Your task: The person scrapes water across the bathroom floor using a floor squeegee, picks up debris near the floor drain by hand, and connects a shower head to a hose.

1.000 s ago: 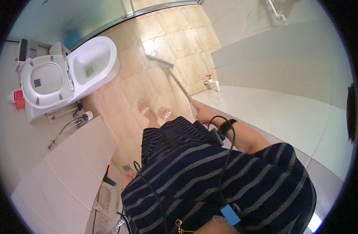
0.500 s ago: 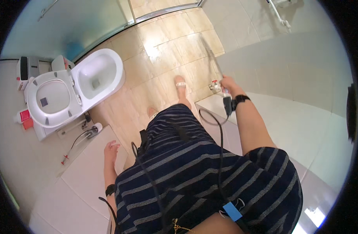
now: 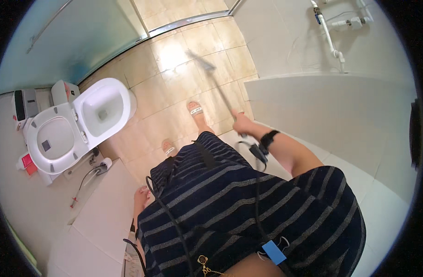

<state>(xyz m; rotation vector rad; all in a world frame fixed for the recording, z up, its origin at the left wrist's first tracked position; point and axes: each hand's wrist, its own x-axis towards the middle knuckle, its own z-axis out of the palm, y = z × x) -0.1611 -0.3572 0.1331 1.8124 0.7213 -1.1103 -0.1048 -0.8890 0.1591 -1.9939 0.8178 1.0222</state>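
One navy striped dress nearest, across six o'clock. Left hand at eight o'clock, fingers half curled, loosely parted, near pale tiled ledge. Right hand at two o'clock, closed round handle of long-handled floor tool; black band on wrist. Tool head, blurred, at twelve o'clock over beige floor tiles; contact unclear. White toilet, seat raised, at nine o'clock. Farther, white pipes on wall, two o'clock; frosted glass panel, ten o'clock.
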